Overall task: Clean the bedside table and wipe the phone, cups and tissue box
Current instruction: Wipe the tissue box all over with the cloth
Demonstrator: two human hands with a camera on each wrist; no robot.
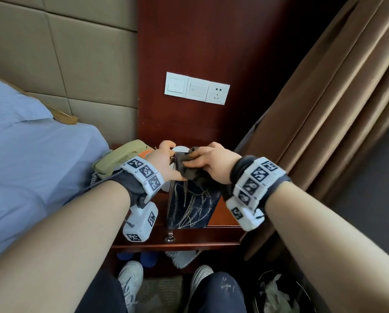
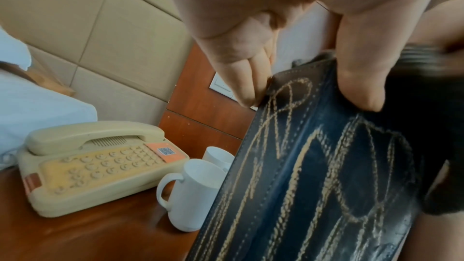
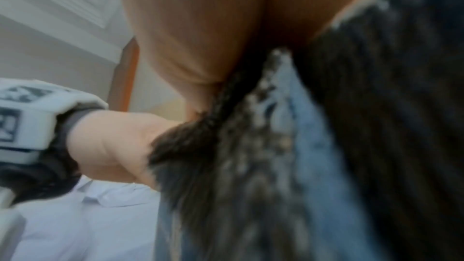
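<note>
Count: one tissue box (image 1: 190, 205), one phone (image 1: 119, 159), two white cups (image 2: 191, 192), one dark cloth (image 1: 193, 168), two hands.
Landmark: bedside table (image 1: 222, 219); every place below is given relative to it.
Tissue box: dark blue cover with pale stitched line pattern, standing on end at the table's front middle, long axis near upright, its top leaning toward the wall.
Left hand (image 1: 164, 162): grips the top of the tissue box, thumb on the patterned face, fingers (image 2: 251, 84) curled over the far edge.
Right hand (image 1: 213, 163): fingers closed round the cloth, pressing it on the upper end of the tissue box; the right wrist view is blurred.
Phone: beige, on the table's left side beside the bed (image 1: 31, 154), handset in its cradle, long axis running front to back.
Cups: on the table between the phone and the tissue box, upright, one behind the other; the nearer handle points toward the phone.
Writing: an orange label with a square code on the phone; no text is readable. Square coded markers on both wristbands (image 1: 143, 175).
</note>
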